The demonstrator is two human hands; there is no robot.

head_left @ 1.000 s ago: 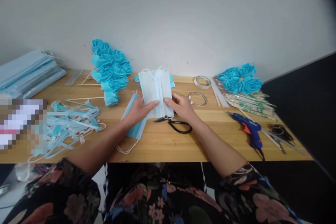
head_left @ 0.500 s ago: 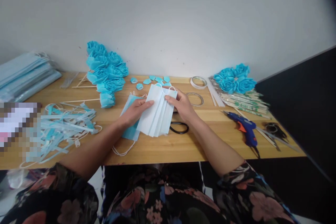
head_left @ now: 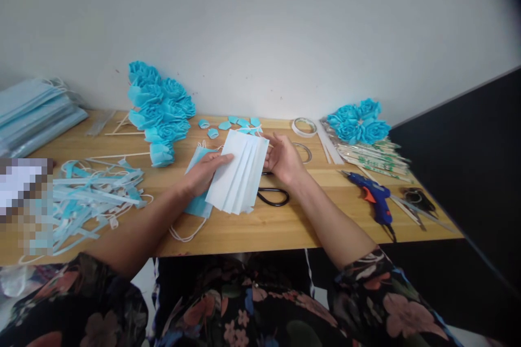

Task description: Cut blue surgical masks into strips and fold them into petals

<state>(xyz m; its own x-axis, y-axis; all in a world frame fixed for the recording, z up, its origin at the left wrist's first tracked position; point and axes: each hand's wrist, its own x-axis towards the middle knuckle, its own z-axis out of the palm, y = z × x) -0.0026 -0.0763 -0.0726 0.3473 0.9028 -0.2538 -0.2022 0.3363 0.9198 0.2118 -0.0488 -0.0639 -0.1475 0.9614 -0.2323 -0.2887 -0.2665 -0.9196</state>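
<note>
My left hand point(head_left: 207, 171) grips a fanned stack of face masks point(head_left: 236, 176) by its left side, thumb on top, white faces up. At the stack's upper right edge is my right hand point(head_left: 283, 157), its fingers apart and the thumb off the masks. Another blue face mask point(head_left: 199, 203) lies on the table beneath my left hand, partly covered, its ear loop trailing toward the front edge. Scissors point(head_left: 274, 197) with black handles lie under the stack's right side, blades hidden. Several small blue cut pieces point(head_left: 224, 126) lie behind the stack.
Blue flowers on sticks point(head_left: 160, 111) stand at the back left, near a heap of cut strips point(head_left: 97, 190) and packed masks point(head_left: 36, 114). On the right are a glue gun point(head_left: 374, 195), more blue flowers point(head_left: 358, 122), wrapped sticks point(head_left: 374, 158) and a tape roll point(head_left: 304, 127).
My right thumb has come off the masks and the right hand's fingers have opened. My left hand keeps its hold on the stack. The whole view has shifted slightly.
</note>
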